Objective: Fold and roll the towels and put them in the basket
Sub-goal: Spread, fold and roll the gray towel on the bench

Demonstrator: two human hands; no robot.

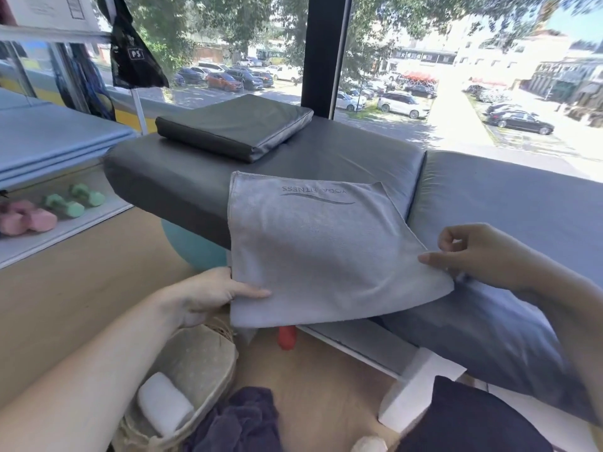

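In the middle of the frame a grey towel [319, 249] lies spread over the near edge of a dark padded bench [182, 177], its printed logo upside down toward the far edge and its lower part hanging free off the bench toward me; my left hand [208, 295] grips the towel's lower left edge, thumb lying flat on top of the cloth and the other fingers tucked underneath; my right hand [479, 252] pinches the towel's right-hand corner between thumb and fingertips, the remaining fingers curled above it, so the cloth between my two hands sags in a shallow curve; at the lower left of the frame a woven basket [208, 363] sits on the wooden floor [85, 282] just below my left forearm, and a rolled white towel [164, 402] lies inside it against the near wall; a crumpled dark purple towel [241, 422] lies at the bottom centre, touching the basket's right side; a small red object [287, 337] shows just under the grey towel's hanging edge, though I cannot tell what it is; a dark flat cushion [235, 125] rests on the far part of the bench in the upper centre; at the left edge, green dumbbells [75, 202] and pink dumbbells [26, 218] sit on a low shelf; a teal ball [192, 246] shows beneath the bench.
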